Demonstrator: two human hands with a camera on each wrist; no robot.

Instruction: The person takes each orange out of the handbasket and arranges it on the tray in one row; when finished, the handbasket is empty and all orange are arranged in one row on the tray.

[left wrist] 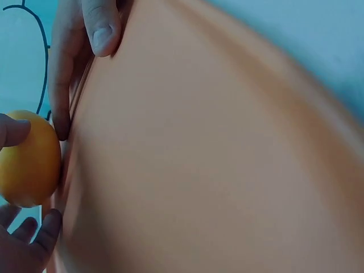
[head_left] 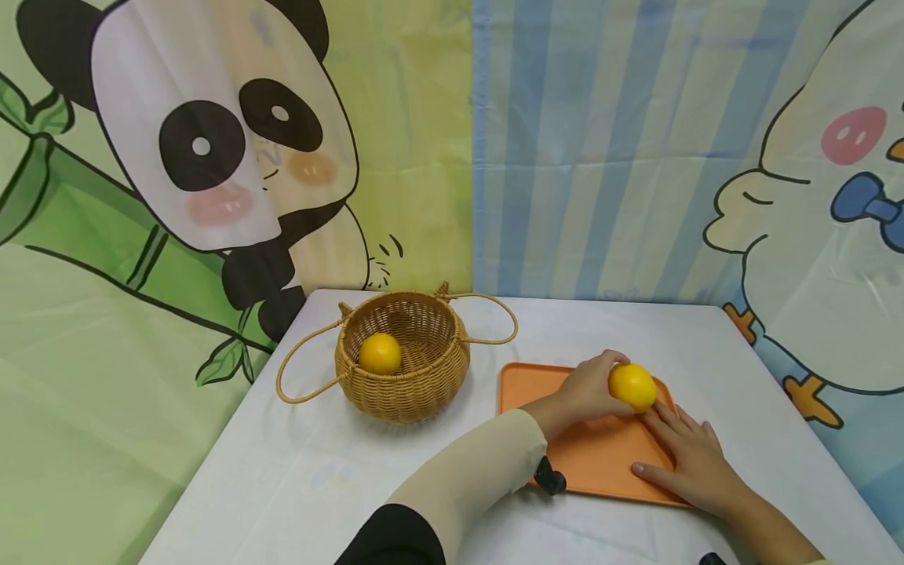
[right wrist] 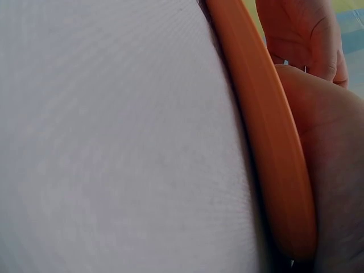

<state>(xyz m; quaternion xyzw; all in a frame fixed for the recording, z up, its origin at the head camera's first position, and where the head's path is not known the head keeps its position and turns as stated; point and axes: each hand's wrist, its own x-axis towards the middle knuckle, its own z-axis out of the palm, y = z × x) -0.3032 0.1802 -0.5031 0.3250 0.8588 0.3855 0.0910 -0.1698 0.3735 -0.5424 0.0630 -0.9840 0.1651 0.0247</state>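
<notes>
Head view: white worktop [head_left: 282, 471] at 6 o'clock. At 7 o'clock from view centre, woven basket [head_left: 417, 396] with loop handles; judged light, slightly springy; lift by both handles. At 4 to 5 o'clock, orange tray [head_left: 593, 463]; judged thin, stiff, light; hold by the raised rim. On the tray's 3-to-4 o'clock side, right hand [head_left: 688, 455]: grip spread, fingers extended, thumb on the tray surface, nothing pinched. Toward the tray's 12 o'clock side, left hand [head_left: 590, 386]: grip opened to fruit width, pinching the held fruit [head_left: 632, 387] between thumb and fingers. Held fruit, yellow and rounded: over the tray's 1-to-2 o'clock corner; contact with the rim not determinable. Handling, by judgement: light, firm, smooth-skinned, liable to roll or slip, not fragile. Take hold across the widest part, from opposed sides, with moderate pressure. Second yellow fruit [head_left: 380, 354]: inside the basket, toward 9 o'clock, ungripped. Contact between right-hand fingers and held fruit: not determinable.
</notes>
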